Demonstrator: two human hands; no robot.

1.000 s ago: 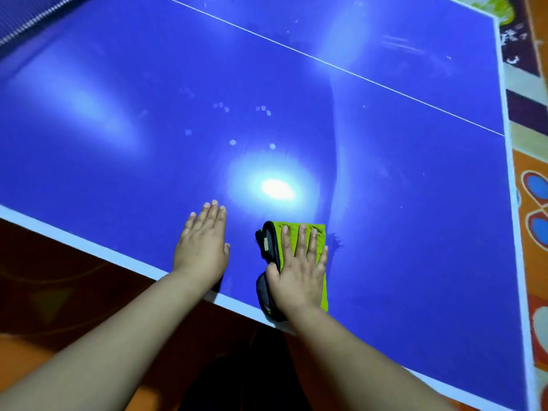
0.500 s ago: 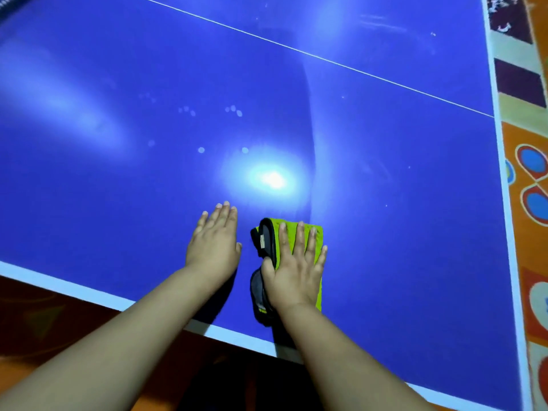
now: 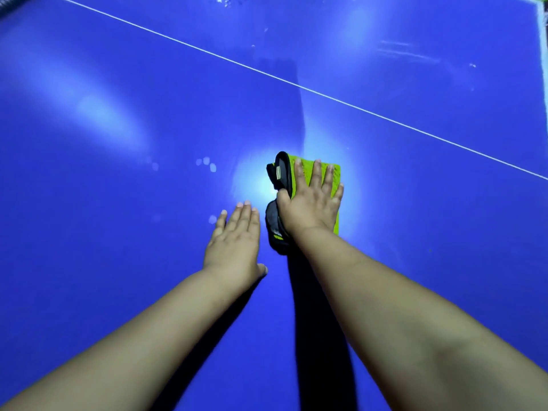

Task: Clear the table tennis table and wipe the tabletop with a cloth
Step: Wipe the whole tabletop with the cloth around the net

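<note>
A folded green cloth with a black and grey edge (image 3: 334, 173) lies on the blue table tennis tabletop (image 3: 118, 262). My right hand (image 3: 311, 203) presses flat on the cloth, fingers straight and spread, and covers most of it. My left hand (image 3: 234, 241) rests flat on the bare tabletop just left of the cloth, fingers straight and together. A thin white centre line (image 3: 207, 53) crosses the tabletop beyond both hands.
Small pale spots (image 3: 207, 164) mark the surface left of the cloth. Faint streaks (image 3: 406, 51) show at the far right. The table's white end edge (image 3: 542, 40) is at the right. A bit of the net (image 3: 12, 1) shows at the top left.
My right hand has pushed the cloth away from the near edge toward the centre line. My left hand slid forward too. The near edge has left the view.
</note>
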